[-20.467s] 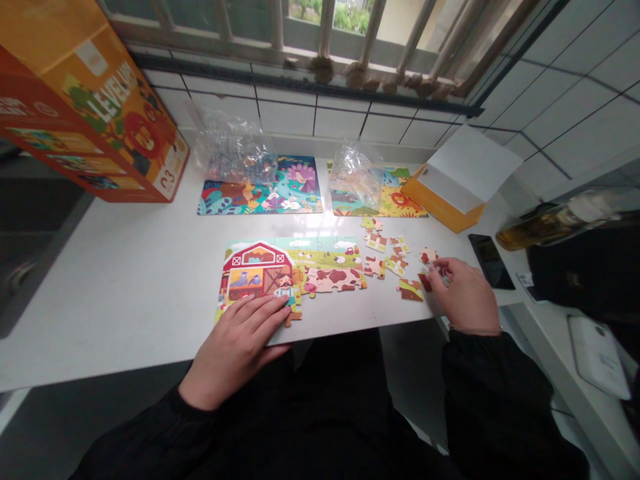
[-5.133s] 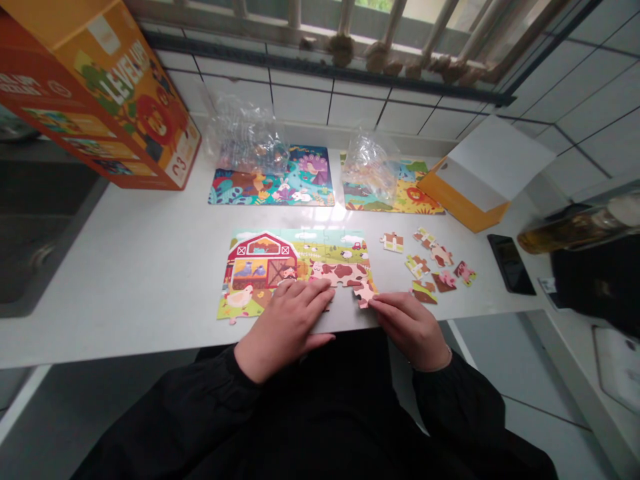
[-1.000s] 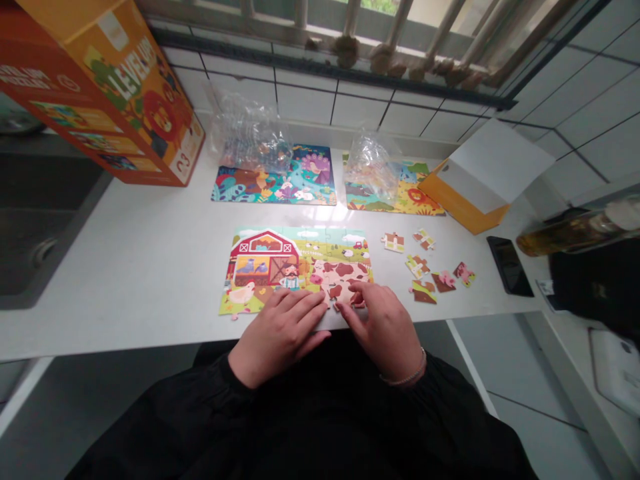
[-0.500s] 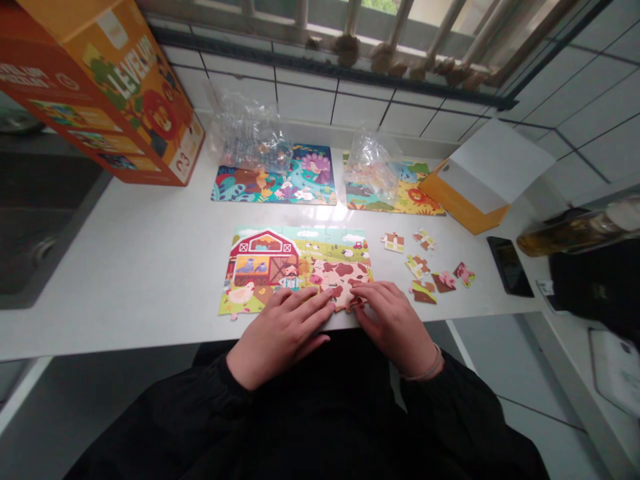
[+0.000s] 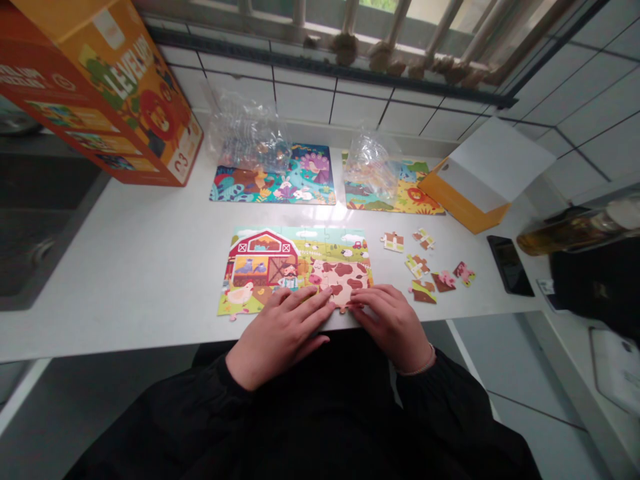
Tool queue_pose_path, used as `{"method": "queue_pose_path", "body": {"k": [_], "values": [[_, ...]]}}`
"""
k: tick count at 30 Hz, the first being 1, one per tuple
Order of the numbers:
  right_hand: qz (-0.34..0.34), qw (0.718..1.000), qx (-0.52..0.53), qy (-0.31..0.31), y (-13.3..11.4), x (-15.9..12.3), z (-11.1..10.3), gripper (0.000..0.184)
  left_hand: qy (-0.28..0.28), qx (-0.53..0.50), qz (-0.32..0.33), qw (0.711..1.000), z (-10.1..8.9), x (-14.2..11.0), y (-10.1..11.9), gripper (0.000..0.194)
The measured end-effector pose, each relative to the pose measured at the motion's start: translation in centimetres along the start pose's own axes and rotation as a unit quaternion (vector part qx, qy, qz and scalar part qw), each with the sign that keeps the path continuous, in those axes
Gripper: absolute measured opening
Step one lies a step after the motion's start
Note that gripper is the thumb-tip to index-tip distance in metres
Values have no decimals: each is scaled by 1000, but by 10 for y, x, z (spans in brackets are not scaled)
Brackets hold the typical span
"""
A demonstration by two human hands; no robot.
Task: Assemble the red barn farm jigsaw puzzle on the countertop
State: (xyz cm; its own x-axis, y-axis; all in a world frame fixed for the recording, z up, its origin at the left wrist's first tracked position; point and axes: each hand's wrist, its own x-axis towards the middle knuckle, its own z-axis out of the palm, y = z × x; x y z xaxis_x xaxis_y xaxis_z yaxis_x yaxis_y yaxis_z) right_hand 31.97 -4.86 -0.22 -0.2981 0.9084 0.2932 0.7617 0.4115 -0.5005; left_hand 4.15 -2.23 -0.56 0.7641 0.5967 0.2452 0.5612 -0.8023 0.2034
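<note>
Now, right up close, the left hand (image 5: pixel 281 330) lies palm-down on the lower edge of the farm puzzle (image 5: pixel 265 267), fingers stretched out, its grip clasping nothing. Just beside it, the right hand (image 5: pixel 393 325) has bent fingers and thumb at the cow picture; whether that grip pinches a piece, I can't tell. The puzzle sits flat on the white surface (image 5: pixel 165 267), loose pieces (image 5: pixel 417 267) to its right. Farther back, clear bags (image 5: pixel 247 143) rest on two picture boards (image 5: pixel 317 177).
</note>
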Motion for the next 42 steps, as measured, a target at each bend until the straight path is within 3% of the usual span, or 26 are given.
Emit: {"method": "queue_pose_path", "body": {"k": [6, 11, 16, 22, 27, 31, 36, 42], "values": [[-25, 1000, -5, 9, 1, -1, 0, 12, -1, -1, 2, 1000, -2, 1, 0, 46], [-10, 999, -30, 36, 0, -3, 2, 24, -6, 0, 2, 1000, 0, 0, 0, 46], [-9, 998, -55, 6, -1, -3, 2, 20, -8, 4, 1, 1000, 0, 1, 0, 45], [4, 998, -55, 15, 0, -3, 3, 35, -4, 6, 0, 1000, 2, 0, -1, 44], [10, 997, -73, 9, -1, -3, 4, 33, -1, 4, 1, 1000, 3, 0, -1, 43], [32, 993, -104, 50, 9, -4, -4, 31, -3, 10, 8, 1000, 3, 1, -1, 43], [133, 961, -195, 143, 51, -9, -39, 28, 4, 17, 12, 1000, 5, 2, 0, 46], [405, 851, -310, 123, 99, -21, -82, 55, 12, 12, 12, 1000, 7, 1, -1, 46]]}}
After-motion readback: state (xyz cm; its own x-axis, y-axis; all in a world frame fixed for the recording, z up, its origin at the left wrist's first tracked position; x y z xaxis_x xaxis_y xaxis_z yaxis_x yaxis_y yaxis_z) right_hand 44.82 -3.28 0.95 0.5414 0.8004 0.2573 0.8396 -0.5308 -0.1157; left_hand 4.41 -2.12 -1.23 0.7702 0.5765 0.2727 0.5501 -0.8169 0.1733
